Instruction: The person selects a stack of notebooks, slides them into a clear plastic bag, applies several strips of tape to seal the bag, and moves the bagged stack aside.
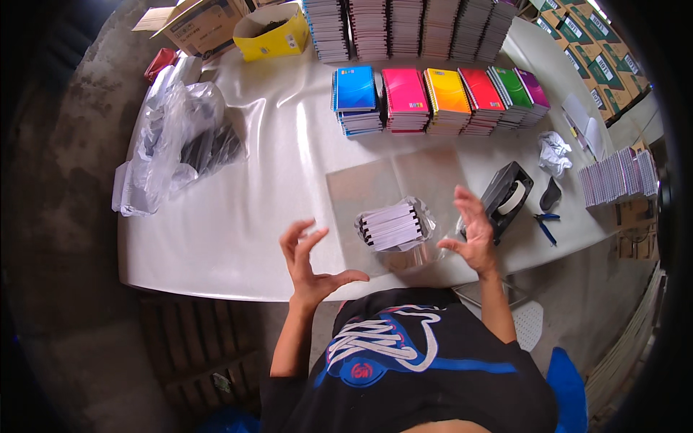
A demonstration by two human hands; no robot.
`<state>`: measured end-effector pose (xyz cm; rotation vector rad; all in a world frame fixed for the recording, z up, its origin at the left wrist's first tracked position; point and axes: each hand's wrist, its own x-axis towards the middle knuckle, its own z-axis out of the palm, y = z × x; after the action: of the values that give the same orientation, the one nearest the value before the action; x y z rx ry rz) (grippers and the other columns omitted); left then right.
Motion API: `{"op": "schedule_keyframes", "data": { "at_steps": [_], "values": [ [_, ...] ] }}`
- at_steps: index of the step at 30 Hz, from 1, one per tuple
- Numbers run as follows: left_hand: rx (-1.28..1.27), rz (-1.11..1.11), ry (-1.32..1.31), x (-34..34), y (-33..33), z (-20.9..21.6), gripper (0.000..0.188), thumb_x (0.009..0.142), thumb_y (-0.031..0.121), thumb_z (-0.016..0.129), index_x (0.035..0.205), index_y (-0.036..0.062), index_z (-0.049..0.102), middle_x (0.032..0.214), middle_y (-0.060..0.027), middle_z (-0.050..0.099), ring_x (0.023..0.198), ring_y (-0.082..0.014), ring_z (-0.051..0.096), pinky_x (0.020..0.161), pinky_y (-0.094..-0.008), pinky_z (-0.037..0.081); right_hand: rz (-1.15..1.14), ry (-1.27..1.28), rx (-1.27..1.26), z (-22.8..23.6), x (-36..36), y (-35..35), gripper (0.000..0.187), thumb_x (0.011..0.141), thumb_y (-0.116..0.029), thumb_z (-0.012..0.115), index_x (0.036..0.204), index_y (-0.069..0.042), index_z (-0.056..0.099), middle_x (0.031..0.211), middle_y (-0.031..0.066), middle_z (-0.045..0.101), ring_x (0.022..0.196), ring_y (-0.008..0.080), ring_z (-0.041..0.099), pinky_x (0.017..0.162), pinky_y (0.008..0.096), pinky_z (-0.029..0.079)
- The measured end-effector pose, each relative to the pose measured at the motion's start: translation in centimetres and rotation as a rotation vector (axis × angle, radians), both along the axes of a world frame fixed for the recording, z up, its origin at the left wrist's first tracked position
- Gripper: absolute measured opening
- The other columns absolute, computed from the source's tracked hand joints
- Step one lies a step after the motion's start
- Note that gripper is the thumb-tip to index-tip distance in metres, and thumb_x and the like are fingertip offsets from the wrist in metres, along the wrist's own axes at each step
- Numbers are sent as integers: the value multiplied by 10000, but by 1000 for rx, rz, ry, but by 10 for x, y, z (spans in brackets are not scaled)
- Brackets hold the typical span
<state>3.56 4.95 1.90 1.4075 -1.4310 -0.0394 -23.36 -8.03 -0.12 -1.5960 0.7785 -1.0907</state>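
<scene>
A bundle of notebooks [391, 226] with black spiral bindings lies on its side, loosely wrapped in clear plastic. It rests on a flat sheet of clear plastic [354, 191] near the table's front edge. My left hand [307, 263] hovers left of the bundle, thumb and fingers spread, holding nothing. On the other side, my right hand [473, 234] is raised with its fingers apart, by the right edge of the plastic. Neither hand touches the notebooks. Just right of my right hand stands a black tape dispenser [505, 195] with a roll of tape.
Piles of spiral notebooks [406, 94] in several colours line the far side, with taller stacks [368, 29] behind. Blue-handled pliers [546, 227], crumpled paper [554, 153] and a notebook row [617, 177] are at right. Plastic wrap [184, 137], a yellow box [271, 40] and a cardboard carton [202, 29] occupy the left.
</scene>
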Motion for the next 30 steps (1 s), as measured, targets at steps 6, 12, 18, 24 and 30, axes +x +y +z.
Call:
{"op": "schedule_keyframes", "data": {
  "at_steps": [6,12,18,24,30],
  "values": [
    [275,-226,-26,-28,9,-51,917,527,324,847,1330,94,469,1335,-115,486,1190,-252,494,929,-357,398,369,424,-363,-4,24,13,672,603,-163,828,1228,-150,579,1371,45,472,1314,253,375,1096,422,239],
    [323,-351,-157,-12,-1,-43,942,483,326,873,1310,78,496,1344,-101,483,1206,-281,480,954,-374,384,593,668,-567,11,26,-17,668,621,-174,805,1242,-235,566,1361,19,472,1297,237,398,1073,516,247],
    [571,-427,-469,-8,-20,-9,759,660,325,746,1357,258,452,1400,85,420,1100,-222,452,919,-381,332,768,638,-600,14,38,-30,640,640,-195,790,1230,-297,564,1399,40,416,1308,271,375,1061,542,263],
    [561,-403,-715,-10,-24,5,646,705,270,683,1317,195,489,1402,41,413,1168,-198,442,937,-391,350,721,7,15,14,36,-46,438,712,-175,723,1138,-127,635,1389,160,404,1293,263,385,1069,481,275],
    [509,-554,-696,-5,-40,5,533,669,176,661,1166,96,485,1377,-38,404,1293,-195,358,952,-431,380,453,427,91,30,89,-54,158,814,-115,662,923,-8,701,867,78,699,861,134,637,795,256,492]
  ]
}}
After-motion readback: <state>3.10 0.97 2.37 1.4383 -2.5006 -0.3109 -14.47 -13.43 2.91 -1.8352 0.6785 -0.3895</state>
